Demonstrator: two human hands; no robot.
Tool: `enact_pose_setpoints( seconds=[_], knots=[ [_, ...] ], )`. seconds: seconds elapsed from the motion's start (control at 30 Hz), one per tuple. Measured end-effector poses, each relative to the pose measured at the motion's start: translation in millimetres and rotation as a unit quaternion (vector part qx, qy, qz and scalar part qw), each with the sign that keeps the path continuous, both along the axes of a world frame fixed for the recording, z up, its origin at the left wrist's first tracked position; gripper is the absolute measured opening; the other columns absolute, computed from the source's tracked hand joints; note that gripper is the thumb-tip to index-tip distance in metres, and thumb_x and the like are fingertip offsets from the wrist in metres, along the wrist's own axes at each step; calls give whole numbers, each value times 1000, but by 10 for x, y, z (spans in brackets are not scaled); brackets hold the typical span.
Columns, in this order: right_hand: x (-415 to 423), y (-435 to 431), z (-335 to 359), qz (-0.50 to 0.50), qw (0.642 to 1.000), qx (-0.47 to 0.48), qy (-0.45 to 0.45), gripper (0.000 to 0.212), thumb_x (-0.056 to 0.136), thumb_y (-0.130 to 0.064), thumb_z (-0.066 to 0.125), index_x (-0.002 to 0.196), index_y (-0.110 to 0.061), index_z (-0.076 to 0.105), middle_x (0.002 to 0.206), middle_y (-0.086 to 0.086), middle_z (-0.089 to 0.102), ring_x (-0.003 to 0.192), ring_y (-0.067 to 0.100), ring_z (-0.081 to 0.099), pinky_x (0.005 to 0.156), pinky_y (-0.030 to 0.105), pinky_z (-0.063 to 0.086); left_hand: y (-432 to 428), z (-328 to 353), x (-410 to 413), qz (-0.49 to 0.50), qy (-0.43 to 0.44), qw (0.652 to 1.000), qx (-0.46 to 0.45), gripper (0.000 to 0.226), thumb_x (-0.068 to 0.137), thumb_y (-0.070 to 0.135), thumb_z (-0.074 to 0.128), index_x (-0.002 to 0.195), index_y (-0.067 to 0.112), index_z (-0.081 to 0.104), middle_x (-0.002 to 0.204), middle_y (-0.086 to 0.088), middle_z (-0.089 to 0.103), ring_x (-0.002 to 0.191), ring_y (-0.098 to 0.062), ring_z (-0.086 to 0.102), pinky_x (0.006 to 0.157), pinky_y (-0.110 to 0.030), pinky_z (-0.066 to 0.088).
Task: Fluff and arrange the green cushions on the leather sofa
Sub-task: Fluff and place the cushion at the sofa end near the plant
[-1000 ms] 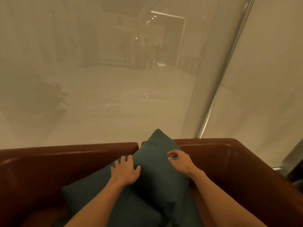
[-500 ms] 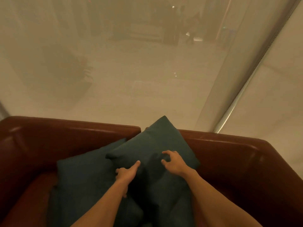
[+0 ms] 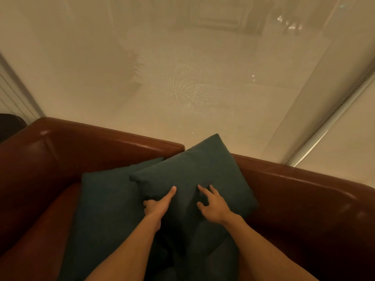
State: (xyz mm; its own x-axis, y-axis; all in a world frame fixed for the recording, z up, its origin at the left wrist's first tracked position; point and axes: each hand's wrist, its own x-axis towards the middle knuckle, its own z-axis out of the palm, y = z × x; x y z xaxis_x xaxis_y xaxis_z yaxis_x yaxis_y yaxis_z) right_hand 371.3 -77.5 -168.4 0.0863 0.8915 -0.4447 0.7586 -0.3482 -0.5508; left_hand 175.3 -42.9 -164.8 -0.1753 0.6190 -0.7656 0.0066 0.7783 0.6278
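Observation:
Two dark green cushions lie on the brown leather sofa. The front cushion stands tilted on a corner against the backrest and overlaps the rear cushion, which leans to its left. My left hand grips the front cushion's lower left edge, thumb on top and fingers curled under it. On the cushion's face rests my right hand with fingers spread and slightly bent.
A sheer beige blind hangs right behind the backrest. A second blind with a metal bottom rail slants at the right. The sofa's right armrest is close to the cushion. A dark object shows at the far left.
The view tilted down and left, showing more of the sofa. My left hand moved from the cushion's face to its lower left edge and took hold. My right hand slid lower on the face.

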Motion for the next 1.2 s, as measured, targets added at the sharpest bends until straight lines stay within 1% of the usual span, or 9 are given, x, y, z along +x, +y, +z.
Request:
enact_pose_setpoints(
  seconds=[0.27, 0.43, 0.53, 0.63, 0.7, 0.87, 1.03, 1.13, 1.2],
  knots=[
    [-8, 55, -34, 13, 1000, -12, -18, 65, 97, -38, 52, 152, -43, 19, 165, 5, 4, 148, 35, 21, 120, 44, 24, 108, -102, 19, 14, -1, 1000, -2, 170, 11, 77, 83, 153, 15, 12, 154, -11, 32, 136, -36, 40, 109, -56, 38],
    [-54, 105, -53, 13, 999, -22, -25, 63, 97, -43, 49, 152, -44, 19, 165, 3, 3, 149, 38, 12, 119, 48, 18, 162, -139, -21, 48, -15, 999, 15, 164, 13, 68, 90, 151, 14, 19, 150, -10, 39, 132, -35, 44, 108, -55, 40],
    [-67, 120, -107, 11, 999, -18, -29, 62, 97, -48, 46, 152, -46, 18, 165, 3, 3, 149, 37, 12, 119, 48, 18, 201, -144, -67, 74, -33, 996, 29, 150, 20, 54, 96, 147, 9, 30, 143, -11, 49, 127, -35, 50, 105, -54, 43],
    [-71, 94, -159, 9, 999, -18, -35, 62, 97, -50, 45, 152, -46, 17, 165, 3, 2, 150, 36, 9, 119, 48, 16, 203, -153, -103, 84, -37, 995, 26, 118, 39, 37, 99, 137, 3, 45, 137, -13, 54, 122, -35, 53, 102, -48, 46],
    [-72, 69, -172, -1, 999, -18, -37, 60, 97, -51, 43, 151, -47, 17, 165, 2, 0, 150, 37, 7, 119, 49, 15, 187, -156, -100, 100, -47, 994, 21, 105, 43, 30, 98, 131, 0, 49, 131, -15, 57, 118, -37, 55, 99, -47, 48],
    [-110, -2, -175, -23, 999, -12, -34, 56, 98, -56, 34, 151, -49, 17, 166, -3, -3, 150, 38, 2, 119, 52, 14, 99, -159, -40, 103, -15, 993, 51, 80, 54, 34, 94, 118, 2, 60, 122, -16, 63, 110, -37, 59, 95, -45, 49],
    [-68, -59, -167, -38, 999, -4, -22, 57, 96, -61, 30, 151, -48, 18, 166, 0, 0, 151, 32, 10, 120, 50, 11, 24, -148, 10, 93, -6, 992, 86, 51, 68, 34, 87, 103, 3, 66, 111, -15, 67, 103, -35, 62, 92, -42, 51],
    [-49, -142, -121, -54, 998, 21, -9, 54, 98, -57, 33, 150, -46, 24, 165, 2, 6, 150, 32, 12, 120, 47, 11, -47, -81, 49, 97, 12, 988, 119, 45, 70, 33, 86, 97, 1, 69, 103, -13, 68, 100, -34, 63, 92, -44, 53],
    [-44, -215, -67, -85, 995, 59, 2, 48, 99, -51, 36, 146, -43, 33, 162, 2, 15, 149, 32, 16, 119, 45, 15, -104, -19, 87, 96, 11, 986, 137, 39, 69, 34, 86, 88, 4, 70, 96, -12, 68, 96, -33, 64, 89, -44, 54]
  ],
)
